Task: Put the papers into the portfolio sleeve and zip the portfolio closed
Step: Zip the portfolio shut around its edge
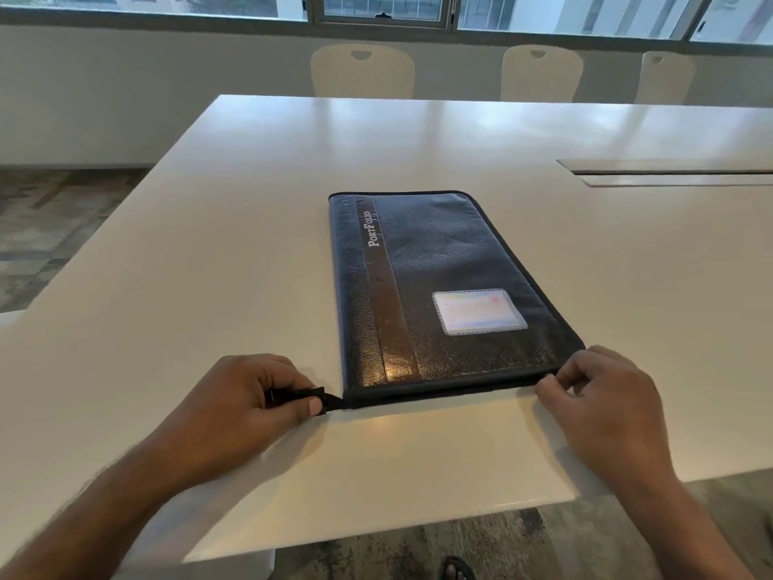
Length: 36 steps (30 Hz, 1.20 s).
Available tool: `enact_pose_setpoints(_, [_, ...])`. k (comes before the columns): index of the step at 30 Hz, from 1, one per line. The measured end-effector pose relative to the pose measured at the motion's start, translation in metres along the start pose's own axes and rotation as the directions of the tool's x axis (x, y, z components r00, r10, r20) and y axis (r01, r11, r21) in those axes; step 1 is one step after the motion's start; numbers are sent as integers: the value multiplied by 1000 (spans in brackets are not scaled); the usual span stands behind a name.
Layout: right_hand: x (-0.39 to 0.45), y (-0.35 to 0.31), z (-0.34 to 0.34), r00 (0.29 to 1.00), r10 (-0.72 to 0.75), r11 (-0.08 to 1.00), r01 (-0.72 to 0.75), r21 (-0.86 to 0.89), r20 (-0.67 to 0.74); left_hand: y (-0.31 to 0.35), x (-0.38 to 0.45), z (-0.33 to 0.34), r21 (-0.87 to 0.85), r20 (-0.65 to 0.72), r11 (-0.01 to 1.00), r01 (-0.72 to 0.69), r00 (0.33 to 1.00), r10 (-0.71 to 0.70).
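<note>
A black leather portfolio (443, 261) lies flat and folded shut on the white table (209, 244), with a brown strip lettered "PortFolio" and a clear card window on its cover. My left hand (251, 395) pinches the black zipper pull (318, 397) just off the portfolio's near left corner. The fingers of my right hand (598, 391) grip the near right corner of the portfolio. The zip along the near edge looks closed. No papers are visible.
The table's near edge runs just behind my forearms, with patterned carpet and a sandalled foot (456, 569) below. A cable slot (669, 171) is cut into the table at the right. Three white chairs (362, 73) stand along the far side under the windows.
</note>
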State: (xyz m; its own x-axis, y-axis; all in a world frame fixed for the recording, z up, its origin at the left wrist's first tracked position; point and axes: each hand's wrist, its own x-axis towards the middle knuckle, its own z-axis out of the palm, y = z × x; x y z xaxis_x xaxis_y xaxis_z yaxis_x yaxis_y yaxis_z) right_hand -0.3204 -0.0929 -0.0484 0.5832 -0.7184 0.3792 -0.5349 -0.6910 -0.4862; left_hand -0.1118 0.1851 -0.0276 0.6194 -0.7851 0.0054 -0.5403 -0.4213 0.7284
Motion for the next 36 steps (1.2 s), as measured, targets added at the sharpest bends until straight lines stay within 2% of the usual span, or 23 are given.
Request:
enact_pose_setpoints(3, [1,5,-2,1000,11,1000,-11,26,-7,12,3,4,149,-102,988,-48,993,63])
enact_pose_setpoints(5, [0,6,-2,1000,1,998,-1,56,2,28,7,13,249,-150,961,-119,976,160])
enact_pose_setpoints(8, [-1,9,-2,999,-19,995,16,102,27,61,19,36,308,-87,914,-265,949,304])
enact_pose_setpoints(12, [1,13,-3,996,-47,986,35,161,73,92,48,74,413,35,802,-432,887,460])
enact_pose_setpoints(16, [3,18,-7,993,-70,978,49,201,97,104,82,98,533,157,707,-465,876,457])
enact_pose_setpoints(20, [1,28,-10,993,-64,983,46,178,95,93,94,105,564,193,700,-437,895,403])
enact_pose_setpoints(26, [10,47,-18,1000,-12,999,11,36,28,87,92,111,707,256,513,-487,852,456])
enact_pose_setpoints(32, [37,55,-19,998,-38,998,40,-38,51,85,91,112,720,256,489,-492,843,473])
enact_pose_setpoints(36, [53,58,-20,995,-62,995,68,-70,78,83,92,114,693,272,509,-511,839,471])
